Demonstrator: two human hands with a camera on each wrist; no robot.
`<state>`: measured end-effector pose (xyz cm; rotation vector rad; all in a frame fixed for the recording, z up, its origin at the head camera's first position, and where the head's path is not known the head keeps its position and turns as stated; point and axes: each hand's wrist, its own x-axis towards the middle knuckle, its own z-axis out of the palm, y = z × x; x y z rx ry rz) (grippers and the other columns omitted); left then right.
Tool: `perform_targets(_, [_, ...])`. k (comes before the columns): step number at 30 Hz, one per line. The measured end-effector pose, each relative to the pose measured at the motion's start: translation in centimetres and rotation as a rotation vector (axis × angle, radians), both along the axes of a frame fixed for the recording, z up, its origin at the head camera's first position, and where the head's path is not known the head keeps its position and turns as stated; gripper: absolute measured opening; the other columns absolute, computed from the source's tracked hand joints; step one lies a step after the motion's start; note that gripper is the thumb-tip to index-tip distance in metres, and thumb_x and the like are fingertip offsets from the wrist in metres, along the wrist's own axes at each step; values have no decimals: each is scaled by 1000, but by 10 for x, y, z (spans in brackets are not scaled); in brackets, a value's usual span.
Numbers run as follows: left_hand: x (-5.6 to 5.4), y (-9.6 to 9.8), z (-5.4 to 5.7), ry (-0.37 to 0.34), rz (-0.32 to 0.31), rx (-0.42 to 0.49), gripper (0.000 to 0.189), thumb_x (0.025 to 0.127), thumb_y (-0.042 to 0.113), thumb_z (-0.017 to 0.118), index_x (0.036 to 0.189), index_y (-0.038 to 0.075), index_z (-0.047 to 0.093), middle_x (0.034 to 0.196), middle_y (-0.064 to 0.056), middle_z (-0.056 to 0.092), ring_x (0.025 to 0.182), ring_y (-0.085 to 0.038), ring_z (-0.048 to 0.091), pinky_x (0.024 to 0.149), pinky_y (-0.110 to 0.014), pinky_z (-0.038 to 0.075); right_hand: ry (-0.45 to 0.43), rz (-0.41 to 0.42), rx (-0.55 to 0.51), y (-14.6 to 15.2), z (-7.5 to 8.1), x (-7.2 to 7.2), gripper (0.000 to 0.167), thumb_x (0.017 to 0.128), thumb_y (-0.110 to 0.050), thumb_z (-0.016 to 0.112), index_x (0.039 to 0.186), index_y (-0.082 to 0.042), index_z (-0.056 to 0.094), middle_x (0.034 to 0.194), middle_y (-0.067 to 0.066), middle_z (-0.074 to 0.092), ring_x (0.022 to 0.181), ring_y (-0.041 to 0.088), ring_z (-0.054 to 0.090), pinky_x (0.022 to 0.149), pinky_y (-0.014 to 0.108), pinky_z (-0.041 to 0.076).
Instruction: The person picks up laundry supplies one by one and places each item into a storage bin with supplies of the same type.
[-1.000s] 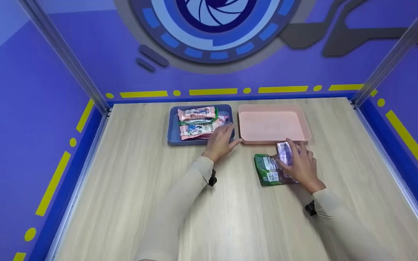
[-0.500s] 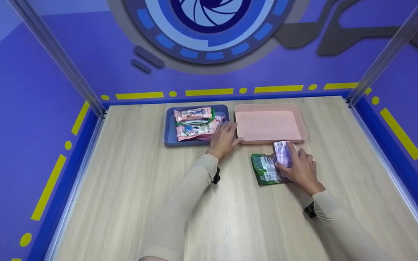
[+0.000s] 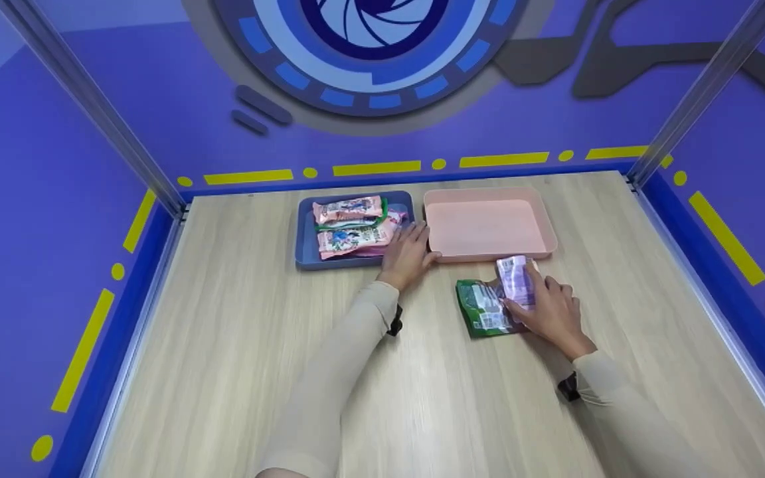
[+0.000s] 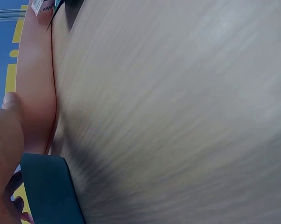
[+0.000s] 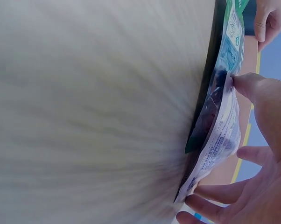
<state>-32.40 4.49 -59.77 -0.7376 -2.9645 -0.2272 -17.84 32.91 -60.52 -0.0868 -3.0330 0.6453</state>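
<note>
My left hand (image 3: pixel 406 257) lies over the right edge of the blue tray (image 3: pixel 305 239), fingers extended, its thumb at the pink tray's near left corner. In the left wrist view that thumb (image 4: pixel 10 103) rests against the rim of the pink tray (image 4: pixel 38 79). My right hand (image 3: pixel 552 309) holds a purple snack packet (image 3: pixel 515 279) between thumb and fingers. The packet overlaps a green pouch (image 3: pixel 479 305) lying on the table. In the right wrist view the purple packet (image 5: pixel 217 135) slants along the pouch's side, with my thumb at one end and fingertips at the other.
Several pink and green-edged snack packets (image 3: pixel 352 236) are piled in the blue tray. The pink tray (image 3: pixel 489 229) stands close on its right. Blue-purple walls (image 3: pixel 289 143) bound the wooden table (image 3: pixel 250 372) at the back and both sides.
The head view has shifted slightly. My left hand has edged right relative to the trays, its thumb now at the pink rim. More of the purple packet shows beside my right hand.
</note>
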Motion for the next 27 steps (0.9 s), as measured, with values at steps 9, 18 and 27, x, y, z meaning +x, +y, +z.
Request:
perform_targets(9, [0,0,2,-38,-10,14,69,103,53,54,157,12,44,161,-2,42,150,-26,35,125,-44,23,-23,-2,11,4,3,4,91,90,-49,75,159,-9,32,141,38,47,118,61,45,92,71,38])
perform_targets(18, [-1,0,4,-56,-16,30,68,102,52,55,155,10,46,161,-3,42,150,-27,35,124,-44,24,-41,-4,20,5,3,5,88,90,-44,76,158,-7,34,142,38,47,119,59,45,90,69,40])
perform_targets(27, [1,-1,4,-52,-21,46,67,103,51,56,155,10,46,161,-3,43,150,-28,35,124,-44,25,-18,5,24,6,3,5,87,89,-43,77,158,-8,36,139,37,49,116,59,47,86,68,42])
